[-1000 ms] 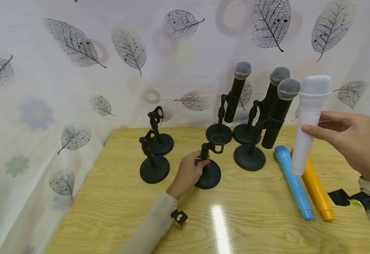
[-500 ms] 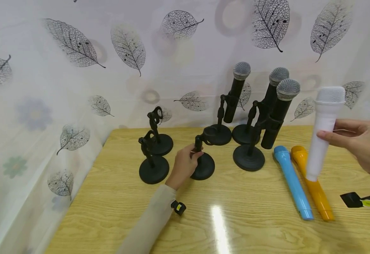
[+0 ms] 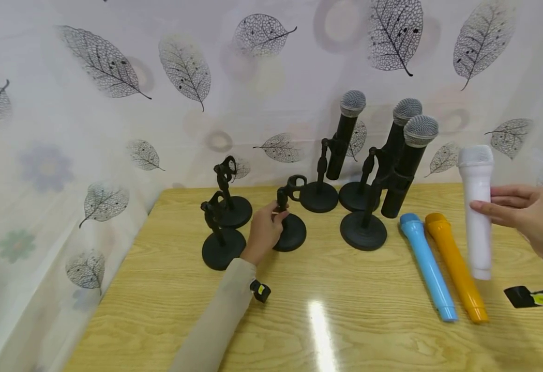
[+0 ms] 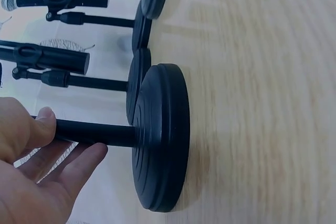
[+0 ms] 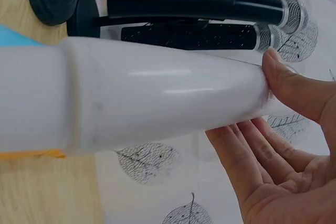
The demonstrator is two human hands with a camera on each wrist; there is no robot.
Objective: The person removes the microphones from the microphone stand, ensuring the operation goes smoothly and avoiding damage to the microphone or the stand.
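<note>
Two grips, well apart: the left hand pinches a black stand that could, if slid, bump the bare stand at its left, and the right hand holds a white microphone near an orange microphone, liable to drop should that hold slip.

You have room on the table in front of the stand your left hand grips. Left of that stand, two bare stands block you. Right of it, three black mics do; behind it, the leafy cloth.
</note>
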